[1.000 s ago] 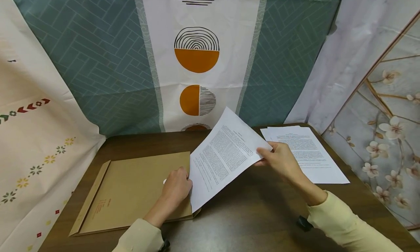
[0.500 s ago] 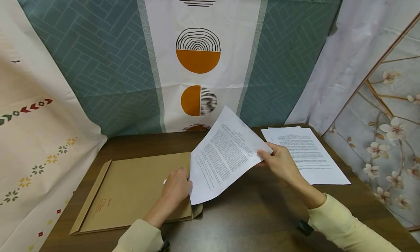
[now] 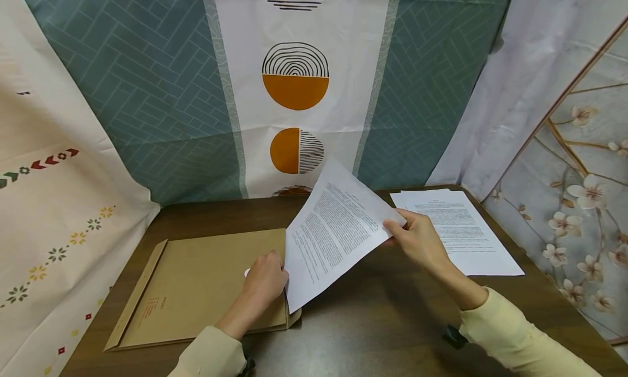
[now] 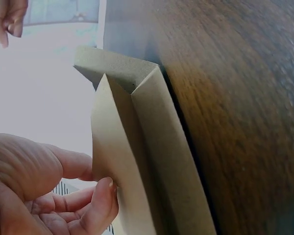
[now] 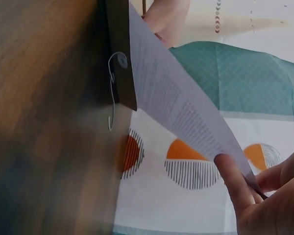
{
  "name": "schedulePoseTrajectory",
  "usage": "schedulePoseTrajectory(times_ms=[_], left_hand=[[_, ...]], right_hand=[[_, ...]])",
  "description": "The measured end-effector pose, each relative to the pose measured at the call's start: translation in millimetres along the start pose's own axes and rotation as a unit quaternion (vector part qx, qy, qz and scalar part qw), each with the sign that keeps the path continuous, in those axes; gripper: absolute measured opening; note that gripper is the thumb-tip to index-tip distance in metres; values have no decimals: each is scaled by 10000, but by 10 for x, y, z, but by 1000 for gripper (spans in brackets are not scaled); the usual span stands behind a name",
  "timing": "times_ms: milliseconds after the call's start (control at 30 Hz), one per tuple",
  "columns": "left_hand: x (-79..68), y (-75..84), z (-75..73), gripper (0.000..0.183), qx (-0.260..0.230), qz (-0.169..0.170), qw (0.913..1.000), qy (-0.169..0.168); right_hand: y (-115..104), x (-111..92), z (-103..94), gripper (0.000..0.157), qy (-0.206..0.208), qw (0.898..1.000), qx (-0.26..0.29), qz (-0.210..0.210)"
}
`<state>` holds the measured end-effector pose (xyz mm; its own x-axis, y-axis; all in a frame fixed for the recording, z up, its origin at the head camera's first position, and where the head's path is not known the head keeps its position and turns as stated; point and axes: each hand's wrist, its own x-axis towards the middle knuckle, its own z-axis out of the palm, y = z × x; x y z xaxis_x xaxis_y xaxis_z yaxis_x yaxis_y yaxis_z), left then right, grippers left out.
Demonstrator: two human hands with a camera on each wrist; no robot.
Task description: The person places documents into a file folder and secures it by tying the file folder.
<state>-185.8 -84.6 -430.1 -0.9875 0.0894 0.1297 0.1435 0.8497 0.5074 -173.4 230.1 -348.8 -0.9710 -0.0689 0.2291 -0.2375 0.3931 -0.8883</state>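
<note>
A brown kraft paper envelope [image 3: 211,279] lies flat on the left of the table. My left hand [image 3: 265,279] pinches the top layer at its right-hand mouth between thumb and fingers, and the left wrist view shows the mouth [image 4: 142,127] spread apart there. My right hand [image 3: 417,238] pinches the right corner of a printed paper sheet [image 3: 333,230], thumb on top. The sheet slants up from the envelope's mouth, its left edge right at the opening and its far corner raised and bowed. In the right wrist view, a white string [image 5: 111,93] hangs from a round button on the envelope.
A stack of printed sheets [image 3: 456,230] lies at the table's back right. The brown wooden table [image 3: 363,333] meets a patterned curtain [image 3: 186,104] at its back edge, with more hanging fabric at both sides.
The sheet's near lower corner has shifted slightly up and back down at the envelope's mouth, and its raised far corner leans slightly further left. Both hands keep nearly the same places and holds.
</note>
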Motion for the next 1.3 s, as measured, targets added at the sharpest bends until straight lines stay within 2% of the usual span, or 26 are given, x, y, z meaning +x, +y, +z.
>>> schedulePoseTrajectory(times_ms=[133, 233, 300, 367, 467, 533, 600, 733, 800, 1000, 1133, 1300], left_hand=[[-3, 6, 1, 32, -51, 14, 10000, 62], [-2, 4, 3, 34, -78, 42, 9999, 98], [-1, -2, 8, 33, -96, 66, 9999, 124], [0, -5, 10, 32, -132, 79, 9998, 149], [0, -2, 9, 32, -199, 72, 9997, 157], [4, -2, 13, 33, -221, 50, 9996, 154], [7, -4, 17, 33, -220, 30, 9996, 161], [8, -6, 20, 34, -221, 4, 9996, 175], [5, -3, 15, 35, -255, -2, 9996, 141], [-4, -6, 14, 36, -288, 122, 9994, 149], [-4, -10, 21, 36, -285, 163, 9993, 175], [-5, -13, 41, 36, -229, 230, 9992, 213]], right_hand=[[4, -25, 44, 33, -187, 9988, 323, 314], [31, -48, 79, 36, -537, 9921, 872, 726], [52, -59, 98, 38, -924, 9834, 1226, 969], [75, -70, 105, 38, -1477, 9706, 1439, 1240], [115, -78, 93, 34, -2295, 9530, 1231, 1550], [154, -62, 82, 33, -2568, 9457, 1046, 1693], [209, -19, 80, 36, -2530, 9464, 970, 1756], [332, 93, 99, 36, -2184, 9521, 1058, 1862], [385, 128, 120, 31, -2303, 9463, 1062, 2004], [427, 123, 251, 20, -3140, 9179, 954, 2232], [431, 112, 384, 16, -3183, 9146, 1047, 2264], [414, 98, 561, 13, -3005, 9198, 1096, 2271]])
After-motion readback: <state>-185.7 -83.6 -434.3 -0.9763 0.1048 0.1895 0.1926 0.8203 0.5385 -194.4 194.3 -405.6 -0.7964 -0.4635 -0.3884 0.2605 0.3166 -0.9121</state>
